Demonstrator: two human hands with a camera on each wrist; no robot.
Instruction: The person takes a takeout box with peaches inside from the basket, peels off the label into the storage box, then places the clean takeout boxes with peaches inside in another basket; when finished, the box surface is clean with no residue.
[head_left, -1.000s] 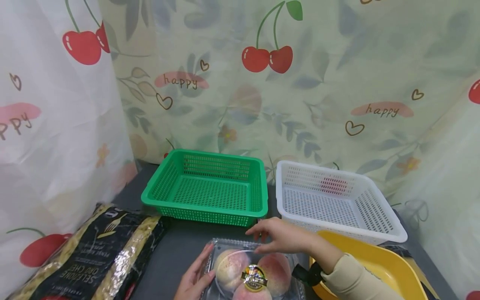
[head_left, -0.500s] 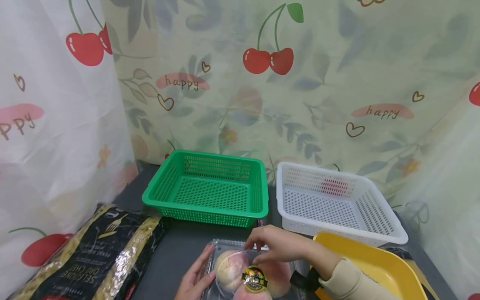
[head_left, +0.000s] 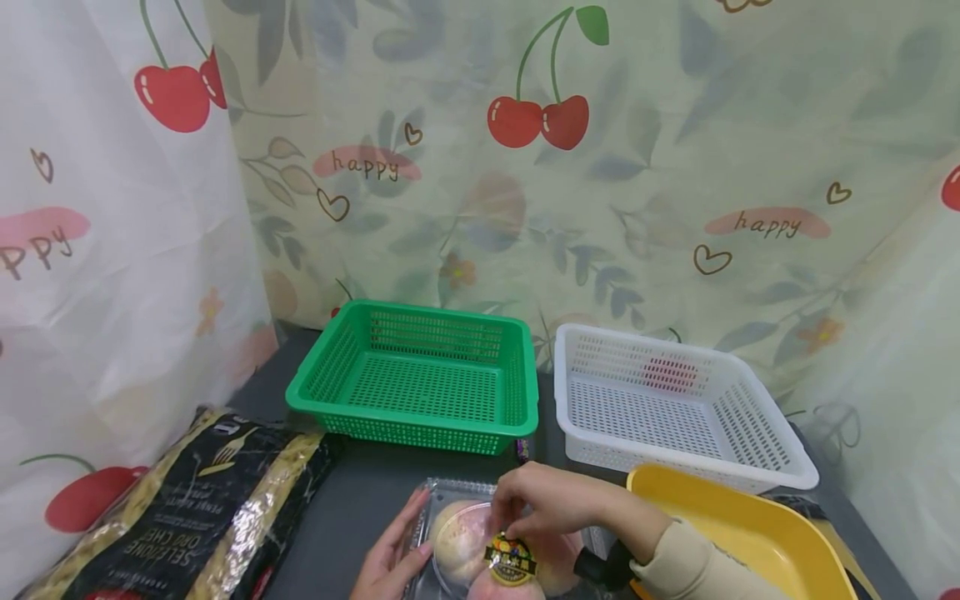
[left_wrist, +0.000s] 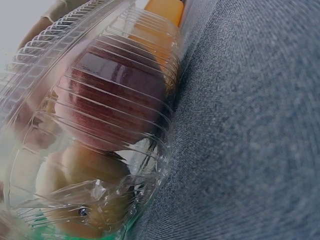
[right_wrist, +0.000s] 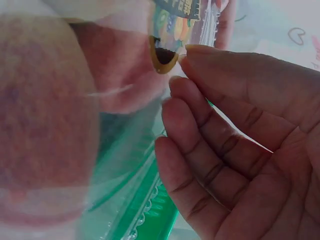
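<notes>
A clear plastic clamshell box [head_left: 442, 575] holds several peaches [head_left: 462, 542] at the bottom of the head view. A round black-and-gold sticker [head_left: 512, 560] is on its lid. My left hand [head_left: 390, 554] lies along the box's left side, fingers fairly straight and the thumb against the edge. Above the lid, my right hand [head_left: 551, 504] is bent down with thumb and forefinger together at the sticker's edge, seeming to pinch it. In the right wrist view the other fingers [right_wrist: 182, 125] curl beside the lid. The left wrist view shows a peach [left_wrist: 115, 95] through the ribbed box wall.
Behind the box stand a green basket [head_left: 411, 437] and a white basket [head_left: 660, 454]. A yellow tub [head_left: 735, 517] is at the right, partly under the right forearm. A black pasta bag [head_left: 180, 508] lies at the left. A patterned curtain [head_left: 450, 208] hangs behind.
My right hand has come down and toward me, from over the lid's far edge to the sticker, and its fingers have drawn together. The left hand stays at the box's side.
</notes>
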